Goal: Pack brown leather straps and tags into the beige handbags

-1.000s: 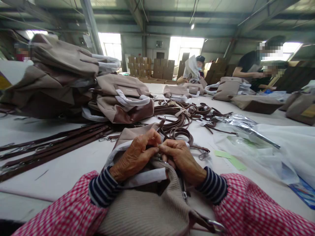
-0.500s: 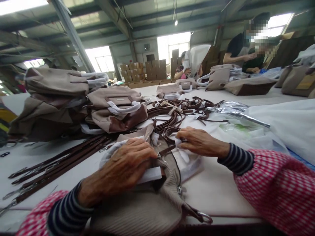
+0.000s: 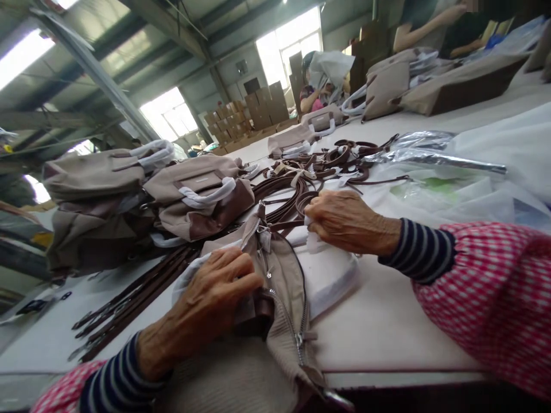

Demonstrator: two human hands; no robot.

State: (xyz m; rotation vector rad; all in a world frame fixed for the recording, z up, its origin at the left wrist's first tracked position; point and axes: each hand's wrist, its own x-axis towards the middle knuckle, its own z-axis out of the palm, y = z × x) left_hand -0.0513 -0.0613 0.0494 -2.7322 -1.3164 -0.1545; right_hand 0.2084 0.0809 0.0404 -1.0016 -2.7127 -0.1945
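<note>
A beige ribbed bag [image 3: 228, 373] with brown trim lies at the table's front edge, its zipper open and the pale lining showing. My left hand [image 3: 206, 304] rests on the bag's near side, fingers curled over its edge beside a white-wrapped handle. My right hand [image 3: 350, 222] is closed on the end of a brown strap [image 3: 306, 202] with white wrapping, just beyond the bag's opening. A white-wrapped handle [image 3: 333, 284] lies on the table below my right hand.
Stacked beige bags [image 3: 99, 178] stand at the left, with long brown straps [image 3: 138, 298] before them. Coiled straps [image 3: 286, 198] lie mid-table. Clear plastic [image 3: 434, 189] is at the right. Farther back are more bags [image 3: 387, 86], a person [image 3: 316, 97] and cardboard boxes [image 3: 267, 106].
The view has tilted and shifted. My left hand has slid back along the bag, baring more of the lining. My right hand has closed more tightly on the wrapped strap.
</note>
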